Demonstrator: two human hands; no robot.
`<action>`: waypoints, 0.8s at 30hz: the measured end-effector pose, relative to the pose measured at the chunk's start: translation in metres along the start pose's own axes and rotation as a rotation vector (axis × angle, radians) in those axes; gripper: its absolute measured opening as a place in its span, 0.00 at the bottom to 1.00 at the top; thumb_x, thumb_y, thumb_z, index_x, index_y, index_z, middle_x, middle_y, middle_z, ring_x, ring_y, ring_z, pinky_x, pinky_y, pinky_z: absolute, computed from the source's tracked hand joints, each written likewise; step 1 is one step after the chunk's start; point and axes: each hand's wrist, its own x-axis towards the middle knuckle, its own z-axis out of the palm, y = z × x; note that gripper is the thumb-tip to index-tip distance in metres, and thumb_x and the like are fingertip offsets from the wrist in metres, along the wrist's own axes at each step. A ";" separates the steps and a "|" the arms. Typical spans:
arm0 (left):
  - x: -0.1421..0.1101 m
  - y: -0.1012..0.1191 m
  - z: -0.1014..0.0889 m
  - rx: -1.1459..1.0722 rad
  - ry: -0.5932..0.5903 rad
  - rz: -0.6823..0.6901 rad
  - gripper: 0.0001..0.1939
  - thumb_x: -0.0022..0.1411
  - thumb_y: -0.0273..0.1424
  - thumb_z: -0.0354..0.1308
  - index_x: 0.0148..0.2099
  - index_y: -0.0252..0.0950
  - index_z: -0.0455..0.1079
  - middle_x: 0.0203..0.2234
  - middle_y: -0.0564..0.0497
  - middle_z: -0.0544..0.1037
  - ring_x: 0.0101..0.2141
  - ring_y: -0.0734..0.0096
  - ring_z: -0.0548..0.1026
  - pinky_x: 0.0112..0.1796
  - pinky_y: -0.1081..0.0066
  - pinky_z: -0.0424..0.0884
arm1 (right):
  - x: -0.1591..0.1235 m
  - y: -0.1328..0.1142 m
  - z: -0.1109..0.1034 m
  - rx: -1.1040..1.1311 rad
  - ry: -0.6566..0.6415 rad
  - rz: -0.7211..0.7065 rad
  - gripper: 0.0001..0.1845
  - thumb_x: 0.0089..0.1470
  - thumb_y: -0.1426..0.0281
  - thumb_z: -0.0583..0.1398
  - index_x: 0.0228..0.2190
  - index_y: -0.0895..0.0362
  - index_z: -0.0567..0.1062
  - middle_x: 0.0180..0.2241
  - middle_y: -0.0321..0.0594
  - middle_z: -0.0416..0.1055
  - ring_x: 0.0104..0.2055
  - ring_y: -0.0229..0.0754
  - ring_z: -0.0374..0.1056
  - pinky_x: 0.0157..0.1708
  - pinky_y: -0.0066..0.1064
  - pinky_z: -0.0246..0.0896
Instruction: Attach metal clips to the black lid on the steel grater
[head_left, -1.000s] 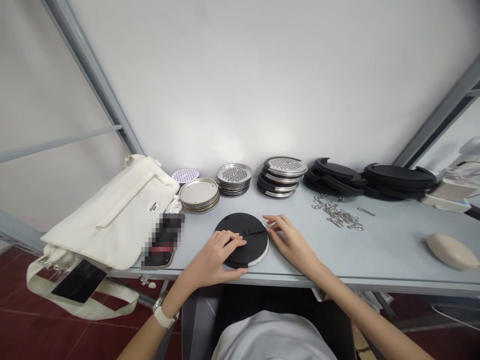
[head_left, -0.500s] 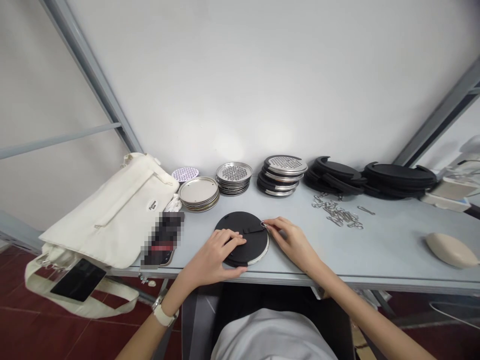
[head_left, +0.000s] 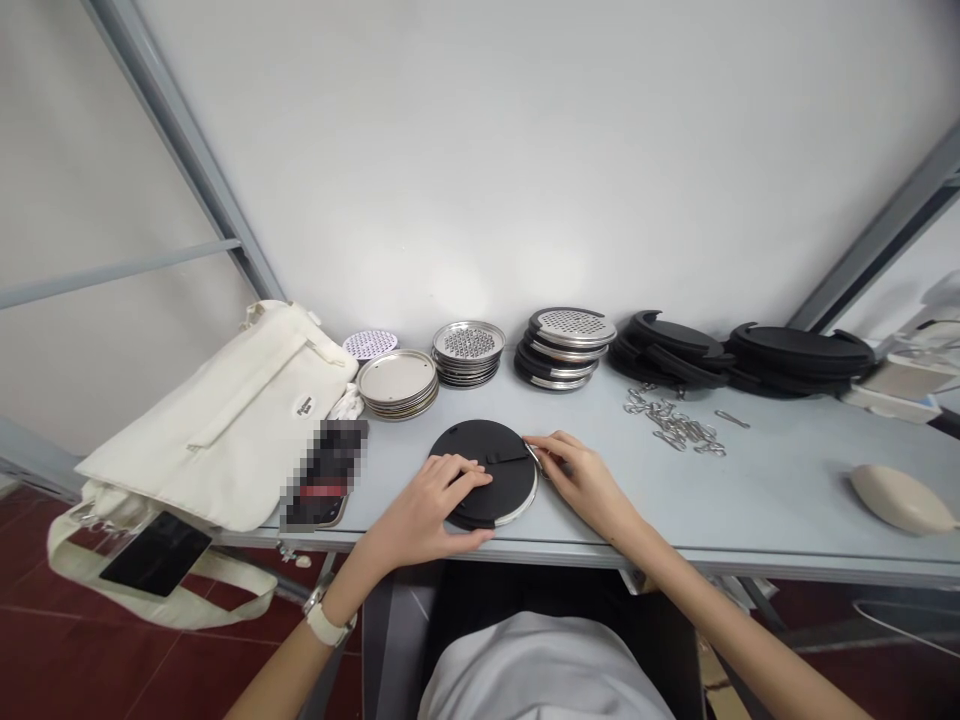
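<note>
Head camera view shows a long grey tabletop (head_left: pixel 780 490), running out past the left hand (head_left: pixel 431 508) and the right hand (head_left: pixel 581 485). A big white bag (head_left: pixel 225 430) lies to the left of the left hand. Beyond the right hand, off to its right, sit two piles of black rounds (head_left: pixel 799 348). Straight past the right hand is a mixed pile (head_left: pixel 566 352) with black and silver in it. Past the left hand are two smaller piles: plain silver plates (head_left: pixel 397 378), and silver plates with bumpy holes (head_left: pixel 469 343).

The black round in use (head_left: pixel 510 480) lies flat on the tabletop, under the left hand and just left of the right hand's fingertips. Its pale silver rim (head_left: pixel 523 508) peeks out on the side by the right hand. The left hand rests on top of it, fingers a bit spread. The right hand is pinched narrow at the round's edge.

Off past the right hand lies a heap of loose clips (head_left: pixel 679 427), so it seems plenty are left to use. Smallest is the one clip (head_left: pixel 533 458) held in the right hand's fingertips. The black and silver parts look joined already, so this round seems nearly done. I cannot tell if the clip is hooked in yet.
</note>
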 end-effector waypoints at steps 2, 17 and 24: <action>0.000 0.001 0.000 0.000 0.004 0.000 0.24 0.57 0.36 0.61 0.55 0.39 0.63 0.48 0.44 0.68 0.49 0.58 0.67 0.50 0.59 0.64 | 0.000 0.001 0.001 0.007 0.004 0.004 0.15 0.62 0.68 0.51 0.46 0.53 0.72 0.36 0.42 0.69 0.34 0.43 0.68 0.37 0.36 0.66; -0.001 -0.003 0.003 -0.006 -0.008 0.010 0.26 0.57 0.37 0.61 0.56 0.38 0.62 0.48 0.43 0.68 0.50 0.57 0.66 0.51 0.59 0.62 | 0.001 -0.003 -0.002 0.024 -0.016 0.003 0.12 0.62 0.67 0.51 0.42 0.55 0.72 0.35 0.42 0.68 0.35 0.42 0.68 0.39 0.36 0.65; -0.001 -0.003 0.003 -0.001 -0.001 0.016 0.27 0.57 0.37 0.61 0.57 0.38 0.62 0.48 0.43 0.68 0.50 0.57 0.66 0.51 0.58 0.62 | 0.003 0.005 -0.001 0.094 -0.016 0.068 0.11 0.60 0.64 0.53 0.38 0.56 0.71 0.34 0.42 0.71 0.33 0.41 0.67 0.36 0.36 0.65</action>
